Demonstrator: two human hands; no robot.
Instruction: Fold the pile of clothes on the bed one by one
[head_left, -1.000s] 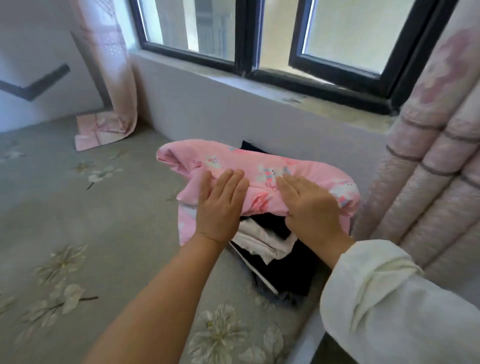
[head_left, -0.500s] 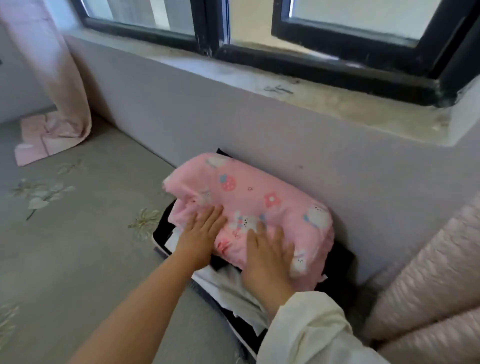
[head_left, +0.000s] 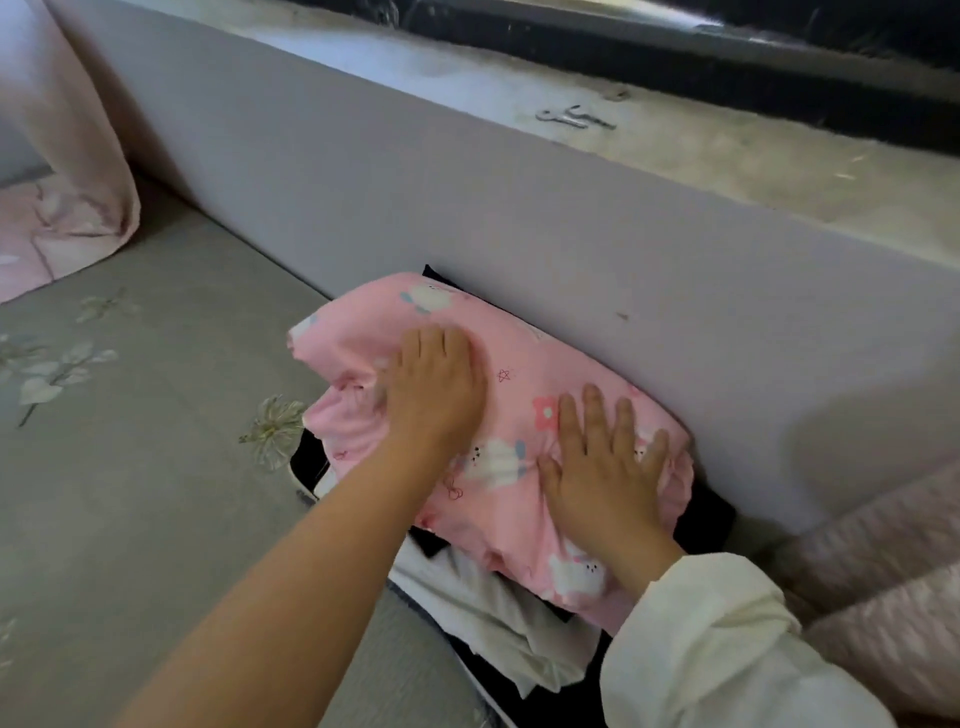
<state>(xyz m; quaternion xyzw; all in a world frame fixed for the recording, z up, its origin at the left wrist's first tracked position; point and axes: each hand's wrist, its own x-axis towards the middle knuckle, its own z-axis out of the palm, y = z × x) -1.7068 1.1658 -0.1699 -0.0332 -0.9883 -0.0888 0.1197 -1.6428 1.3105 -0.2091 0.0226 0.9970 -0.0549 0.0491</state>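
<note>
A pale wall (head_left: 467, 197) is seen just beyond the hands, a dusty window sill (head_left: 727, 140) above it, a pink curtain (head_left: 67, 171) far left, quilted bedding (head_left: 883, 582) right.

No readable text, label, brand or number is showing anywhere.

The pink garment (head_left: 519, 395) is carrying only printed pictures, such as small cartoon animals, a star outline and a red flower, with no letters among them. The grey bed sheet (head_left: 130, 467) is showing a pale flower pattern and no writing. On the window ledge (head_left: 675, 140) a few dark scratchy marks are lying near the frame, but they are too blurred to read as letters or signs.
</note>
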